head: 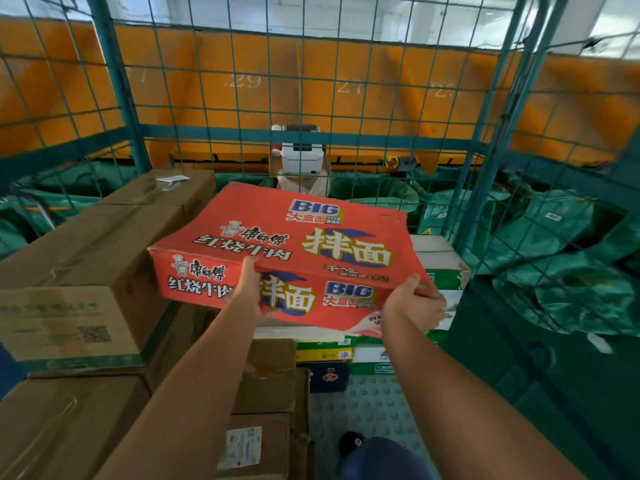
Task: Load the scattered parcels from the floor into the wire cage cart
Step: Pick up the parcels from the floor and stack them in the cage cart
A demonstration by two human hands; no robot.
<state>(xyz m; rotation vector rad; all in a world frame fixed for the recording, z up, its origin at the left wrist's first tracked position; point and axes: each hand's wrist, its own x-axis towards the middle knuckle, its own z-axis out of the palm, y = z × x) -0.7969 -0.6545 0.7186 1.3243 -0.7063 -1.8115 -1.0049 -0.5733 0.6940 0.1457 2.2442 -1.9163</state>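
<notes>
A flat red noodle carton (294,237) with white and yellow print hangs tilted inside the green wire cage cart (117,81). My left hand (247,289) holds its near side face, thumb hooked over the top edge. My right hand (414,303) grips the carton's near right corner from beside and below. Brown cardboard parcels (104,244) are stacked in the cart to the left of the carton. Below it lie a green and white box (440,268) and smaller boxes (325,351).
Green sacks (561,265) lie beyond the cart's right mesh wall. An orange barrier (311,71) and a white machine (301,157) stand behind the back mesh. A patch of studded grey cart floor (367,407) shows near me. More brown parcels (69,427) sit at bottom left.
</notes>
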